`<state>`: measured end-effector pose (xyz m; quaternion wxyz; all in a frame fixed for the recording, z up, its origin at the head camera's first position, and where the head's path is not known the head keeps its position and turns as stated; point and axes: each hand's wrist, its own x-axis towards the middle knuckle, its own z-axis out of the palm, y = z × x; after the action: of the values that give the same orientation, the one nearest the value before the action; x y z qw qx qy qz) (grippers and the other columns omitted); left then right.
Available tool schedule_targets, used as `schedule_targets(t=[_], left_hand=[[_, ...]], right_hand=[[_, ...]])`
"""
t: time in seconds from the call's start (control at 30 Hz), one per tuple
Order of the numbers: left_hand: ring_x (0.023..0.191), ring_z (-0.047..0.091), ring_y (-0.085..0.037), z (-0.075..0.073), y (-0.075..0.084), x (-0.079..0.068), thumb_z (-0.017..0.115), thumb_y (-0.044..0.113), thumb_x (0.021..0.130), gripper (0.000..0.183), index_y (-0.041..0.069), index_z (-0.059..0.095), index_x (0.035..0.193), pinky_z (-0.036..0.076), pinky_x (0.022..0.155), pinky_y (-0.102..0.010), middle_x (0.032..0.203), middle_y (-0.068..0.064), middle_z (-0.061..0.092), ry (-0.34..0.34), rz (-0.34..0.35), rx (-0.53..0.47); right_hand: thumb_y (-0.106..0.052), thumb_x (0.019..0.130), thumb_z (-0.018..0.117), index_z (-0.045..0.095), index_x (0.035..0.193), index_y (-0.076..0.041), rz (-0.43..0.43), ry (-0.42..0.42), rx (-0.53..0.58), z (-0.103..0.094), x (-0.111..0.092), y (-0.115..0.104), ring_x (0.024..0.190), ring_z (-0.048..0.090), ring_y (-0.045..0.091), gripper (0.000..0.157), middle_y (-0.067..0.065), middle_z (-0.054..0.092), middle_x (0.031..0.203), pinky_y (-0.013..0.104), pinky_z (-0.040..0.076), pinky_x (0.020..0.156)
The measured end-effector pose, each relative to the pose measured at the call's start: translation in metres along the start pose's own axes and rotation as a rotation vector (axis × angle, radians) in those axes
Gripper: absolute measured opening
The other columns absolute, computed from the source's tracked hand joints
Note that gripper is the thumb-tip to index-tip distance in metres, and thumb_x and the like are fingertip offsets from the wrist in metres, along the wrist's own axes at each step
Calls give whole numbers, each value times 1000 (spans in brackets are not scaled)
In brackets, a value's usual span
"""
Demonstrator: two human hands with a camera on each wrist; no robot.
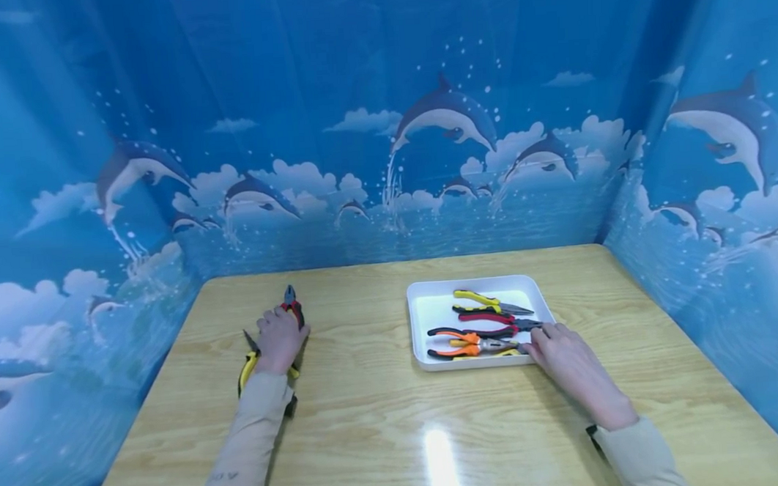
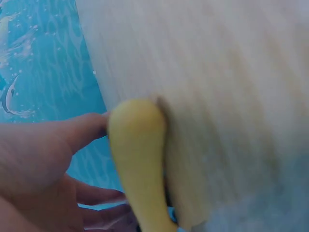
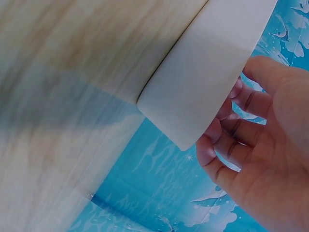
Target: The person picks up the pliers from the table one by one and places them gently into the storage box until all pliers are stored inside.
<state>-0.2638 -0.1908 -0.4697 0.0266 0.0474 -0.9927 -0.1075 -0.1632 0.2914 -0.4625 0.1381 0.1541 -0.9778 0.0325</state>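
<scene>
On the left of the table, my left hand (image 1: 282, 340) grips red-and-black pliers (image 1: 291, 301), whose grey jaws point to the back. Under that wrist lie yellow-handled pliers (image 1: 247, 369); a blurred yellow handle (image 2: 137, 150) looms close in the left wrist view. At the right front corner of a white tray (image 1: 422, 307), my right hand (image 1: 570, 358) bends its fingers over the rim. Its fingertips are beside the jaws of dark-red pliers (image 1: 482, 317) and orange-handled pliers (image 1: 466, 350). The tray wall (image 3: 203, 72) hides whatever they touch inside.
Yellow-and-black long-nose pliers (image 1: 476, 297) lie at the back of the tray, and another yellow-handled tool shows partly under the orange pliers. The wooden table (image 1: 360, 325) spans between the hands. Blue dolphin-print curtains (image 1: 303, 115) stand along its back and sides.
</scene>
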Motion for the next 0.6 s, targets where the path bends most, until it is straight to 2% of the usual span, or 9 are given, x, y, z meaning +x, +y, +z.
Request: schedule_targets(t=[0.13, 0.3, 0.6], left_hand=[[90, 58, -46, -2, 1, 3, 69, 43, 95, 74, -28, 50, 106, 52, 77, -51, 98, -39, 55, 10, -4, 67], [87, 57, -44, -5, 1, 6, 66, 47, 97, 76, -27, 53, 102, 52, 72, -49, 95, -37, 54, -42, -29, 79], [97, 56, -48, -4, 2, 12, 63, 42, 99, 76, -31, 47, 113, 56, 71, -50, 107, -43, 50, -109, -92, 26]], right_hand=[[-21, 95, 71, 66, 93, -3, -5, 7, -1, 0, 0, 0, 69, 44, 18, 19, 3, 53, 78, 36, 44, 64], [-20, 94, 72, 65, 91, -2, -12, 28, 4, 1, 0, 1, 68, 45, 18, 19, 3, 53, 76, 36, 44, 63], [-21, 95, 71, 65, 92, -2, -13, 20, 2, 1, 0, 1, 68, 44, 18, 20, 3, 51, 76, 35, 42, 62]])
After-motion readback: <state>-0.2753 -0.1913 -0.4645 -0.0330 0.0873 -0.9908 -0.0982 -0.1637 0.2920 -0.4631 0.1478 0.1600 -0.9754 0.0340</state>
